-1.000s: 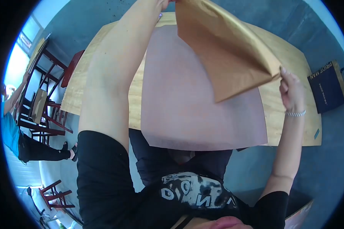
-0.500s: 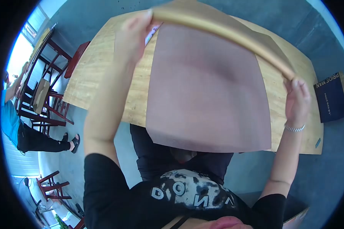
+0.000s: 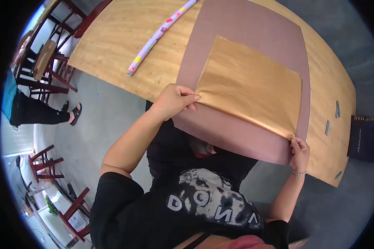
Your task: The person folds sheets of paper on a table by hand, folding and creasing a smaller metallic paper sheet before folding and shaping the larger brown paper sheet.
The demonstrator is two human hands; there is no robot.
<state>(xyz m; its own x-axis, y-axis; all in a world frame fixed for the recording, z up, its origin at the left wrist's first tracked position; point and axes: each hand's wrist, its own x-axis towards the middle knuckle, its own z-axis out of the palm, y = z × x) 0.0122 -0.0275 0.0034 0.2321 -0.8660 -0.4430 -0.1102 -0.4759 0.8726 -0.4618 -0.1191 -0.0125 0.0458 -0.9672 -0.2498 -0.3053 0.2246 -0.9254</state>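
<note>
A sheet of golden-brown wrapping paper point(image 3: 253, 79) lies over a mauve mat point(image 3: 257, 18) on the wooden table. My left hand point(image 3: 174, 101) pinches the paper's near left corner between thumb and fingers. At the near right corner, my right hand point(image 3: 299, 152) grips the same sheet, its wrist in a beaded bracelet. The near edge is pulled fairly straight between both hands, with creases running from the left corner. The mat's near side hangs past the table edge towards my lap.
A floral lilac roll point(image 3: 162, 33) lies left of the mat on the wooden table point(image 3: 108, 54). Small grey strips point(image 3: 327, 127) are on the right side. A dark blue bag point(image 3: 365, 137) stands beyond the right edge. Another person point(image 3: 37, 108) and red-brown stools point(image 3: 47, 164) are at left.
Both hands have come down and nearer to my body, bringing the raised brown paper flat onto the mat. My view has shifted, showing more of the floral roll.
</note>
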